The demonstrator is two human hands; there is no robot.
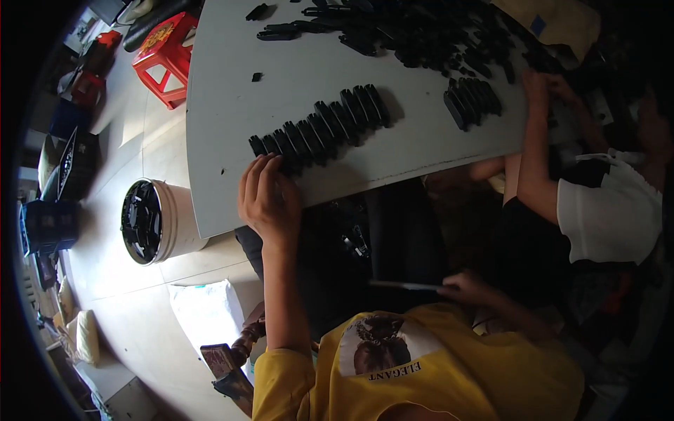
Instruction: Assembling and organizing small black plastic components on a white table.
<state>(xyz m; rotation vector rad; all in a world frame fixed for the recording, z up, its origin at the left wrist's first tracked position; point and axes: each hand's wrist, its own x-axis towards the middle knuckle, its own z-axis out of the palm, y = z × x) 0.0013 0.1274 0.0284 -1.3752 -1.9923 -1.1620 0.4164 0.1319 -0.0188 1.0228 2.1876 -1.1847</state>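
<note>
My left hand point(269, 200) is at the table's near left edge. Its bent fingers press together on a black plastic part at the near left end of a slanting row of narrow black plastic parts point(326, 130); the fingertips partly hide that part. Down by my lap, my right hand point(465, 288) grips a thin, straight, knife-like blade point(404, 285), which points left. Its handle is hidden in the fingers. Dark material with a few shiny bits point(357, 242) lies on my lap, too dim to make out.
A grey table point(232, 105) carries a heap of black parts point(393, 28) and a smaller group point(472, 102). Another person's arm point(537, 140) reaches in at the right. On the floor stand a white bucket point(179, 217) of black parts, a red stool point(165, 59) and a white bag point(203, 309).
</note>
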